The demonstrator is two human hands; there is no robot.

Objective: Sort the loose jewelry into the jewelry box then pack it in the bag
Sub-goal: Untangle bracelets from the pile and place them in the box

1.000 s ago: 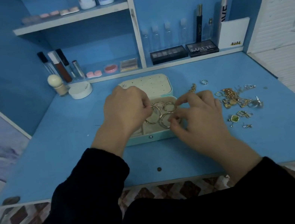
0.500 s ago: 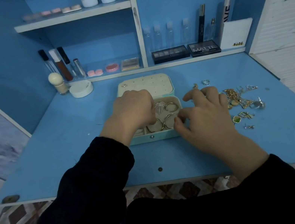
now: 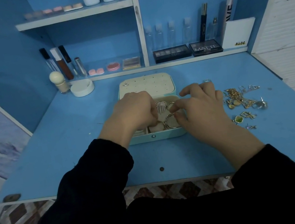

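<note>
Over the open jewelry box (image 3: pixel 157 137), mid-counter (image 3: pixel 66 149), the right hand (image 3: pixel 203 108) seems to have its grip closed on a small gold hoop (image 3: pixel 171 105), thumb against forefinger. The left hand (image 3: pixel 133 112) curls into the box's left side, and I cannot tell whether its grip holds anything. Best to lower the hoop flat into a free compartment, beside the silver fan-shaped piece (image 3: pixel 160 106). Loose jewelry (image 3: pixel 239 99) lies near that wrist, so lift out upward. Freer room lies to the box's left.

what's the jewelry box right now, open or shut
Open: the jewelry box has its lid flipped back, dotted lining up, and rings sit in the exposed compartments.
</note>
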